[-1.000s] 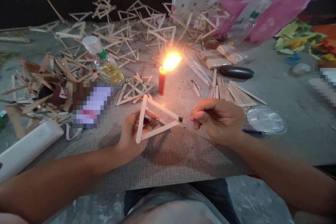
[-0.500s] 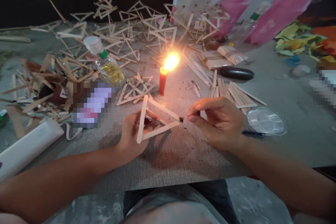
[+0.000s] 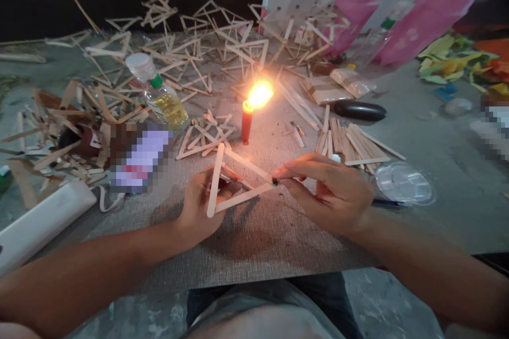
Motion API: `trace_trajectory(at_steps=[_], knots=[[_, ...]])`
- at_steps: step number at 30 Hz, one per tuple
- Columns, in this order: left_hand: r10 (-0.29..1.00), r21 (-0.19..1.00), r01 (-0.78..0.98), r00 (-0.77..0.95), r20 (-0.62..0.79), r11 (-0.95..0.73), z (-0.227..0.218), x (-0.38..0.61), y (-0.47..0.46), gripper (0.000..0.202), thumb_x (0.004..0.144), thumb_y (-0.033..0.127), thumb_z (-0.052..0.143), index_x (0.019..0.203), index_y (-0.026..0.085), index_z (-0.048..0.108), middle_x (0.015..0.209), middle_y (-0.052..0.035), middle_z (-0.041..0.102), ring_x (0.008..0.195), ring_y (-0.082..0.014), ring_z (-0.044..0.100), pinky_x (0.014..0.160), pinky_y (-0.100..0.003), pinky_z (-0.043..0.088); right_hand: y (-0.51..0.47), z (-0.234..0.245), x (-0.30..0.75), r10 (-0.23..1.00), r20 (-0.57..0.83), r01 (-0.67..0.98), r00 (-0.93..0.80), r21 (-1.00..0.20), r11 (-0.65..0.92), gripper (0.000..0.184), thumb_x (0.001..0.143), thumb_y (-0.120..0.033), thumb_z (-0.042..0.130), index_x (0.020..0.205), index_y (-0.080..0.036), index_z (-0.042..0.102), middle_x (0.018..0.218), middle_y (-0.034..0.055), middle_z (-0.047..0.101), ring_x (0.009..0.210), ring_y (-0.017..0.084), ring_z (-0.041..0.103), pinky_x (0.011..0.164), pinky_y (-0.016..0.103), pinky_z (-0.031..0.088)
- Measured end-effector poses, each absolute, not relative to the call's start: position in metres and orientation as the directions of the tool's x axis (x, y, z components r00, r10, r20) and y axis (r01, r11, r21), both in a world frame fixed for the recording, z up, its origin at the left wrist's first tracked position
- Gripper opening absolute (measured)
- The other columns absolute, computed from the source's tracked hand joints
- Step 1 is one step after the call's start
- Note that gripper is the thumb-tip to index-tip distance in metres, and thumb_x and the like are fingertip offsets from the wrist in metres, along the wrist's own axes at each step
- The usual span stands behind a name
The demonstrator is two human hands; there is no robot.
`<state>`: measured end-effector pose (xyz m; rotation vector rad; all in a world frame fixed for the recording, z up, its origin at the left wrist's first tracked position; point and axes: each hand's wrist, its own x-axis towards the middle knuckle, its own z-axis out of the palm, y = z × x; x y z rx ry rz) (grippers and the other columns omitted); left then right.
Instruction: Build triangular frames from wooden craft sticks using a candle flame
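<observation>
A triangle of pale wooden craft sticks (image 3: 215, 183) is gripped by my left hand (image 3: 202, 201), whose fingers curl behind it and are partly hidden. Its right-hand corner carries a dark, blackened lump (image 3: 274, 181). My right hand (image 3: 328, 188) has its thumb and fingertips closed around that dark corner. Just beyond the triangle, a red candle (image 3: 246, 126) stands upright with a large bright flame. Several joined craft sticks (image 3: 207, 135) lie behind my left hand, and a bundle of loose craft sticks (image 3: 360, 143) lies behind my right hand.
Left of the candle stands a bottle of yellow liquid (image 3: 169, 108), near a blurred phone (image 3: 142, 161) and a white power bank (image 3: 51, 220). Stick triangles (image 3: 242, 53) spread across the back. At right are a clear plastic lid (image 3: 404, 184), a black oval case (image 3: 360, 110) and a pen (image 3: 392, 203).
My right hand has come slightly left, and its fingertips have closed on the triangle's blackened corner. My left hand and the triangle have stayed in place.
</observation>
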<state>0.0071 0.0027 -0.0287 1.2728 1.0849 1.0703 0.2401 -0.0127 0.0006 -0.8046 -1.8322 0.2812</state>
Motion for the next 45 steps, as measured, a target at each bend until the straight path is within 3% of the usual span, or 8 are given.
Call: trace_trajectory(at_steps=[3, 7, 12, 16, 34, 39, 45], knots=[[0.984, 1.000, -0.005, 0.179, -0.021, 0.023, -0.029, 0.007, 0.003, 0.012, 0.076, 0.020, 0.085, 0.077, 0.019, 0.073, 0.073, -0.0017, 0.073, 0.063, -0.0160, 0.067, 0.057, -0.027, 0.057, -0.013, 0.004, 0.240, 0.597, 0.765, 0.421, -0.242, -0.472, 0.775, 0.044, 0.088, 0.000, 0.067, 0.122, -0.026, 0.072, 0.095, 0.0036, 0.082, 0.078, 0.017, 0.074, 0.068, 0.032, 0.062], [0.986, 1.000, -0.008, 0.165, -0.012, 0.014, -0.023, 0.009, 0.003, 0.014, 0.075, 0.022, 0.086, 0.074, 0.019, 0.072, 0.070, -0.0019, 0.072, 0.061, -0.0161, 0.067, 0.054, -0.026, 0.056, -0.016, 0.009, 0.242, 0.617, 0.761, 0.462, -0.200, -0.482, 0.744, 0.042, 0.088, -0.004, 0.063, 0.122, -0.027, 0.071, 0.099, 0.0058, 0.079, 0.082, 0.019, 0.074, 0.069, 0.034, 0.063], [0.985, 0.998, -0.022, 0.164, -0.051, 0.055, -0.025, 0.010, 0.003, 0.015, 0.074, 0.024, 0.086, 0.075, 0.017, 0.074, 0.070, -0.0025, 0.072, 0.061, -0.0160, 0.066, 0.055, -0.027, 0.056, -0.017, 0.014, 0.245, 0.635, 0.726, 0.475, -0.264, -0.475, 0.741, 0.034, 0.086, -0.004, 0.064, 0.111, -0.026, 0.073, 0.085, 0.0037, 0.069, 0.069, 0.015, 0.065, 0.059, 0.028, 0.059], [0.985, 0.997, -0.043, 0.167, -0.050, 0.058, -0.025, 0.010, 0.003, 0.016, 0.073, 0.023, 0.088, 0.073, 0.017, 0.073, 0.067, -0.0014, 0.070, 0.060, -0.0154, 0.065, 0.054, -0.026, 0.055, -0.015, 0.014, 0.245, 0.612, 0.729, 0.456, -0.306, -0.452, 0.767, 0.034, 0.087, -0.003, 0.065, 0.110, -0.025, 0.075, 0.083, 0.0037, 0.067, 0.066, 0.014, 0.062, 0.053, 0.026, 0.054], [0.975, 0.988, -0.129, 0.217, -0.052, 0.082, -0.021, 0.013, 0.003, 0.013, 0.078, 0.021, 0.084, 0.075, 0.018, 0.072, 0.067, -0.0025, 0.075, 0.059, -0.0176, 0.071, 0.053, -0.028, 0.060, -0.020, 0.015, 0.251, 0.530, 0.777, 0.528, -0.340, -0.309, 0.791, 0.038, 0.084, -0.005, 0.064, 0.116, -0.025, 0.072, 0.090, 0.0047, 0.067, 0.071, 0.015, 0.064, 0.056, 0.027, 0.053], [0.982, 0.990, -0.121, 0.185, -0.043, 0.066, -0.020, 0.013, 0.002, 0.014, 0.076, 0.017, 0.084, 0.073, 0.018, 0.070, 0.071, -0.0030, 0.076, 0.064, -0.0195, 0.073, 0.059, -0.030, 0.063, -0.016, 0.009, 0.248, 0.546, 0.745, 0.532, -0.383, -0.305, 0.790, 0.028, 0.087, -0.009, 0.066, 0.111, -0.024, 0.072, 0.090, 0.0042, 0.066, 0.066, 0.013, 0.061, 0.053, 0.027, 0.051], [0.976, 0.990, -0.129, 0.218, -0.021, 0.050, -0.020, 0.012, 0.003, 0.012, 0.080, 0.017, 0.082, 0.075, 0.017, 0.071, 0.066, -0.0013, 0.074, 0.058, -0.0157, 0.071, 0.054, -0.024, 0.059, -0.011, 0.001, 0.245, 0.542, 0.744, 0.466, -0.390, -0.348, 0.813, 0.024, 0.089, -0.008, 0.067, 0.108, -0.020, 0.072, 0.087, 0.0040, 0.066, 0.068, 0.013, 0.062, 0.057, 0.027, 0.052]])
